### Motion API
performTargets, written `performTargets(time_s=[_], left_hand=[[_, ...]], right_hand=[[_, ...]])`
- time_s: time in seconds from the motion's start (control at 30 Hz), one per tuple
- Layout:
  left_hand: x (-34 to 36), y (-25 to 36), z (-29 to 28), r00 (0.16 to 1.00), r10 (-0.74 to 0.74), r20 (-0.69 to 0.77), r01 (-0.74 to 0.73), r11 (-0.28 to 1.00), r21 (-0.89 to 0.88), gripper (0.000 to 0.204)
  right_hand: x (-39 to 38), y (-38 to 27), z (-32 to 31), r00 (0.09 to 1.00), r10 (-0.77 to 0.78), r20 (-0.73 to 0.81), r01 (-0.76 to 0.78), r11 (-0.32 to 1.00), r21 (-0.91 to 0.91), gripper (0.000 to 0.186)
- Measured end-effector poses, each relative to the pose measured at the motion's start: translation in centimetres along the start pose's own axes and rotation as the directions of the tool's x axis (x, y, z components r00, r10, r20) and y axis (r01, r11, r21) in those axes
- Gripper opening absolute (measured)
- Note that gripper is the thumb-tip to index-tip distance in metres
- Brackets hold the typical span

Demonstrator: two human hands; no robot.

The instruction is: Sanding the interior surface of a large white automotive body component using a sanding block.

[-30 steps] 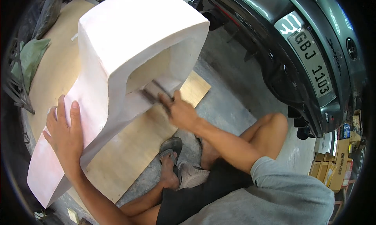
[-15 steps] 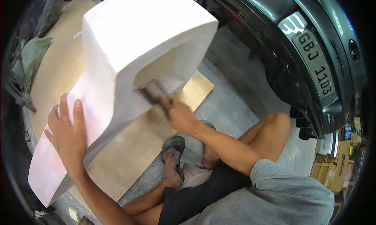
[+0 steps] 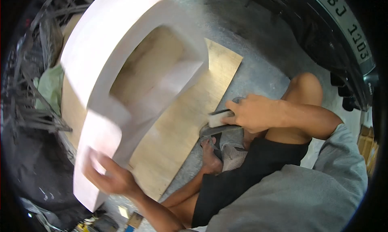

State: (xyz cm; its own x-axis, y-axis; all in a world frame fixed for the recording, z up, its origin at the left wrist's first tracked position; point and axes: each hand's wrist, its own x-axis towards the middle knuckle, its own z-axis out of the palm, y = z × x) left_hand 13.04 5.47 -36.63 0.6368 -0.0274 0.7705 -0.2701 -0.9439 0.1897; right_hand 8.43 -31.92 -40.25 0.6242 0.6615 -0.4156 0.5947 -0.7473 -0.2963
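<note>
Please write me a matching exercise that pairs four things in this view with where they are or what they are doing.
1. Right hand
2. Left hand
3. Plywood board
4. Green sheet

A. beneath the pale moulded piece
B. crumpled, to the left of the piece
C. gripping a flat block
D. at the piece's narrow lower end

Pairs: 1-C, 2-D, 3-A, 4-B

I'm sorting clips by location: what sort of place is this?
Probably a vehicle workshop: there's a dark car close by, a large white shell and a plywood sheet on the floor.
</note>
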Motion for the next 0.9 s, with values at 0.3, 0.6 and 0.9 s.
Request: performTargets(time_s=[0.3,0.6,0.9], left_hand=[[-7.8,17.7,16.0,0.652,0.175,0.738,0.135,0.931,-0.34,0.087],[-8.8,21.0,24.9,0.662,0.007,0.75,0.149,0.979,-0.141,0.103],[-6.1,20.2,24.2,0.694,-0.07,0.717,0.285,0.941,-0.183,0.102]], right_hand=[[-0.1,1.4,4.4,0.997,0.03,-0.073,-0.019,0.989,0.144,0.028],[-4.5,0.8,6.3,0.987,0.112,-0.113,-0.099,0.989,0.109,0.026],[-7.4,-0.6,3.6,0.997,0.056,-0.05,-0.053,0.997,0.058,0.04]])
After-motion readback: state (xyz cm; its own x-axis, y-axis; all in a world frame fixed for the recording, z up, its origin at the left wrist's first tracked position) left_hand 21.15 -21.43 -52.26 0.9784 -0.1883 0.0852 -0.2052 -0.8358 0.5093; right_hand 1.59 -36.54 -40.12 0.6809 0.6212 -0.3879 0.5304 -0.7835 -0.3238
